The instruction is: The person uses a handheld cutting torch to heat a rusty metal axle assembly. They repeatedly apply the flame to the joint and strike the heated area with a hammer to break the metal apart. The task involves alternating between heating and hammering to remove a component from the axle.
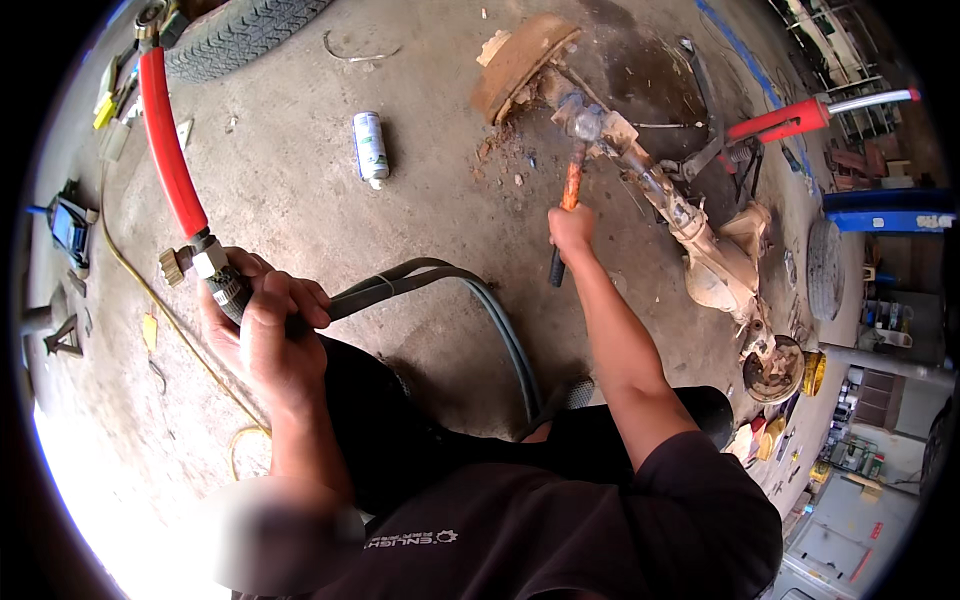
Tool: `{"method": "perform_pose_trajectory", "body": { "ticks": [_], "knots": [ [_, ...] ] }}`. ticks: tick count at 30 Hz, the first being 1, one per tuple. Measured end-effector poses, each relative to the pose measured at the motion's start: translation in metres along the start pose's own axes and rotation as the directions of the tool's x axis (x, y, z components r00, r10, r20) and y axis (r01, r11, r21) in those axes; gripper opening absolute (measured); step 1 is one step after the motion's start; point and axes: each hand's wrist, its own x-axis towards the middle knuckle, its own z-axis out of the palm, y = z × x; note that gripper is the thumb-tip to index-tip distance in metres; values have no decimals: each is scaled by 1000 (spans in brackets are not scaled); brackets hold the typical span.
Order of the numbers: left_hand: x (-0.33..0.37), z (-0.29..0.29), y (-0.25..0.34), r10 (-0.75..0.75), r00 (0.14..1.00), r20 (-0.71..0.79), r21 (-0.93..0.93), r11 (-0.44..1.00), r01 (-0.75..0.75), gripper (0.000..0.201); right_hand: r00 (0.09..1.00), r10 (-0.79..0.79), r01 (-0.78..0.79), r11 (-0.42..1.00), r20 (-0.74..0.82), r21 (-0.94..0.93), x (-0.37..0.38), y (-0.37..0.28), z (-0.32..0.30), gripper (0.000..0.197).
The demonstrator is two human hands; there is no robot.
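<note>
Here, left grip [265, 320] holds torch [174, 150], right grip [571, 230] holds hammer [573, 183].

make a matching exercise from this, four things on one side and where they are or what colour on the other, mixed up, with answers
1. red-tubed tool
2. orange-handled tool
3. spray can
4. treaded tire

A. white and blue, on the floor
B. in the right hand
C. at the top edge, partly cut off
D. in the left hand

Pairs: 1-D, 2-B, 3-A, 4-C
</note>
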Motion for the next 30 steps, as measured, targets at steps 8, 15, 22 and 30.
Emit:
{"method": "perform_pose_trajectory", "body": {
  "ticks": [8,15,22,30],
  "knots": [
    [1,5,-4,25,1000,11,-37,999,-25,20,868,-484,495,826,-110,268,-73,-206,-101,12],
    [0,-10,-1,35,999,-5,15,999,-35,21,361,-780,932,280,-511,232,-66,-301,-152,38],
    [6,0,-3,-8,998,-59,57,998,12,22,997,73,-75,993,-25,-88,-36,-14,12,16],
    [3,6,-3,39,997,-59,25,999,-38,18,832,-541,545,753,-124,368,-84,-230,-107,27]
  ]
}}
